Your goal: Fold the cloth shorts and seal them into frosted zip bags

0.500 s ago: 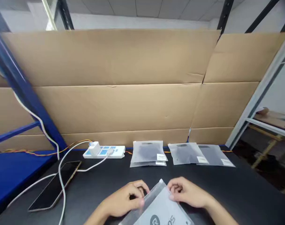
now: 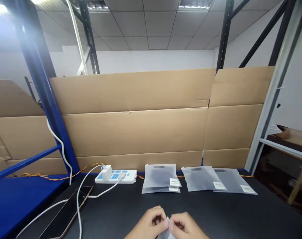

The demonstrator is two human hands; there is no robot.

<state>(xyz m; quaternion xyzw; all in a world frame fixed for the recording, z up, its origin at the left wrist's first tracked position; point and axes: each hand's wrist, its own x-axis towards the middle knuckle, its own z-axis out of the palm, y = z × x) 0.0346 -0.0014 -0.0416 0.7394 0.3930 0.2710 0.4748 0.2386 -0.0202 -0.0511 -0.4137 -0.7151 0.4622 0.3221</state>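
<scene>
At the bottom edge of the view, both hands meet over a translucent zip bag [image 2: 166,235], of which only a small top part shows. My left hand [image 2: 152,223] pinches its upper edge between thumb and forefinger. Right beside it, my right hand [image 2: 184,226] grips the same edge with curled fingers. The rest of the bag lies below the frame. Beyond the hands, two stacked frosted bags [image 2: 159,176] with white labels lie on the black table [image 2: 116,209]. Two more frosted bags [image 2: 200,179] overlap to their right.
A white power strip [image 2: 128,176] with plugs and white cables sits at the back left. Closer in lies a dark phone or tablet [image 2: 66,212] with a cable across it. Cardboard [image 2: 136,132] walls the back, between a blue post [image 2: 58,122] and a grey post [image 2: 265,109].
My head view has tilted up, so the hands and the bag sit lower in the frame. My hands have come closer together on the bag's edge.
</scene>
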